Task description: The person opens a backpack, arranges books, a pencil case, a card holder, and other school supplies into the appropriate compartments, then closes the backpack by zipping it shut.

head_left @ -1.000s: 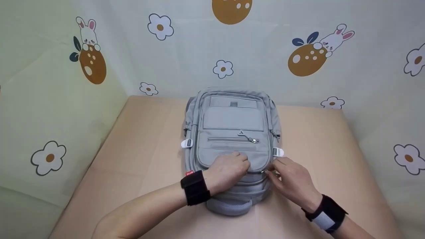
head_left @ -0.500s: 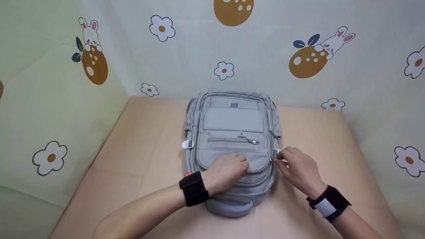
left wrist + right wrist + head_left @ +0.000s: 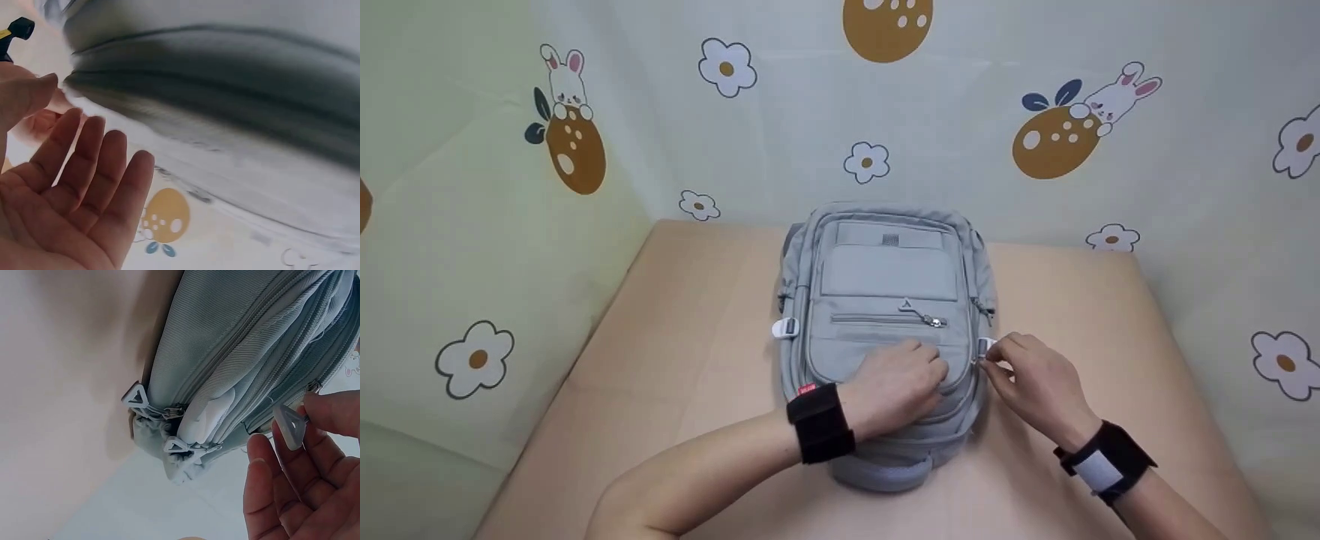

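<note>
Head view: grey backpack [image 3: 885,315] flat on table [image 3: 682,360], front up, pockets zipped, contents hidden. Left hand [image 3: 901,386] resting on front pocket, fingers relaxed; shifted slightly right since half second ago. Right hand [image 3: 1033,382] at right edge, unchanged.

Left wrist view: fingers straight, backpack blurred.

Right wrist view: grip pinching triangular zipper pull [image 3: 291,426]; hand cut off.

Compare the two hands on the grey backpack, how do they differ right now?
The left hand lies on top of the backpack's front pocket, fingers relaxed and gripping nothing. The right hand is at the backpack's side edge, its fingers pinching a pale triangular zipper pull. The left wrist wears a plain black band; the right one's has a grey patch. Both are bare and touch the same backpack.
</note>
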Demonstrator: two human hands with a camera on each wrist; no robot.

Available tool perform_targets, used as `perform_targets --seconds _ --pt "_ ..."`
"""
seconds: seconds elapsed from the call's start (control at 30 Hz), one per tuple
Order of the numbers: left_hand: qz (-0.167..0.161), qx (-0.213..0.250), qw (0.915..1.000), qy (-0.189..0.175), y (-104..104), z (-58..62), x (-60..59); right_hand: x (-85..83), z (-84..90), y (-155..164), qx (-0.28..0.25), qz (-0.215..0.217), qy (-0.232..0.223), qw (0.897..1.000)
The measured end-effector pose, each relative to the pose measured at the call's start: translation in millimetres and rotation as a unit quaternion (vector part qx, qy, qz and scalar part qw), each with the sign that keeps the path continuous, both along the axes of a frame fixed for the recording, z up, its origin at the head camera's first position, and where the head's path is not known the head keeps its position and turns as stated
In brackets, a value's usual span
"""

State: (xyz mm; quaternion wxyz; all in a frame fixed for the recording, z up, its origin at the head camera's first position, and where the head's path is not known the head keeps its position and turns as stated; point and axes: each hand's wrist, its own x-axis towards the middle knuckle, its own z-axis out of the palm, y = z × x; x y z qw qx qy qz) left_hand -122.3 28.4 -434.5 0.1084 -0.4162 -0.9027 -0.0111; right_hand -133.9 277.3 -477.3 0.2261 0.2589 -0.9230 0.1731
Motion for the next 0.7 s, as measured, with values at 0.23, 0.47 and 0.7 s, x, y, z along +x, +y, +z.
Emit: perform_targets --seconds 0.23,0.47,0.7 --pt "0.034 -0.033 0.9979 0.044 29 -5.8 -5.3 1.4 1.2 -1 0.0 -0.004 -0.004 1.0" --pt "0.019 -0.067 0.9965 0.047 33 -10.1 -2.8 0.2 2.6 0 0.005 0.002 -0.006 1.0" --pt "0.015 -0.079 0.9963 0.031 34 -8.0 -3.9 -13.1 2.5 5 0.009 0.003 0.004 1.0"
